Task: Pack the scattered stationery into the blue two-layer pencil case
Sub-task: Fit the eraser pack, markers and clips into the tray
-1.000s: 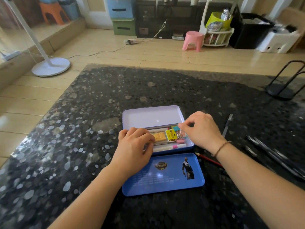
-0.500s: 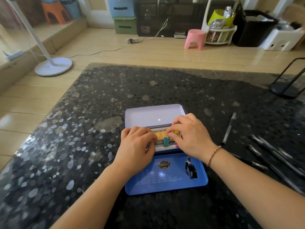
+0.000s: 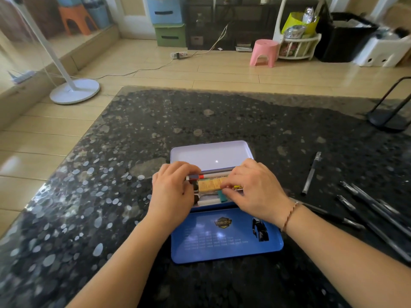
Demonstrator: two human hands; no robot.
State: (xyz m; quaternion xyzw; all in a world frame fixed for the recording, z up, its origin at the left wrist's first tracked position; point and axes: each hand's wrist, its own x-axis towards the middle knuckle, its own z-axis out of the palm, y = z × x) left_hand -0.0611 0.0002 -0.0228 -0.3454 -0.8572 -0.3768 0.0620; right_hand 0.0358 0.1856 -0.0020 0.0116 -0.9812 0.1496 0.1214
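Fig.: blue pencil case (image 3: 224,238) open at frame centre, left hand (image 3: 172,192) and right hand (image 3: 253,192) w/ curled fingers pressing its contents; risk: overfilled tray (image 3: 209,204) jams closing.

The blue metal two-layer pencil case (image 3: 224,238) lies open on the dark speckled surface (image 3: 111,196), its printed blue lid flat on the near side and a pale inner tray (image 3: 211,155) tilted up on the far side. Its middle compartment holds a yellow block eraser (image 3: 209,185), a teal piece (image 3: 222,196), white sticks (image 3: 208,202) and pens with red and blue bands (image 3: 206,176). Loose black pens (image 3: 378,210) and a clear-barrelled pen (image 3: 311,173) lie on the surface well to the right of the case.
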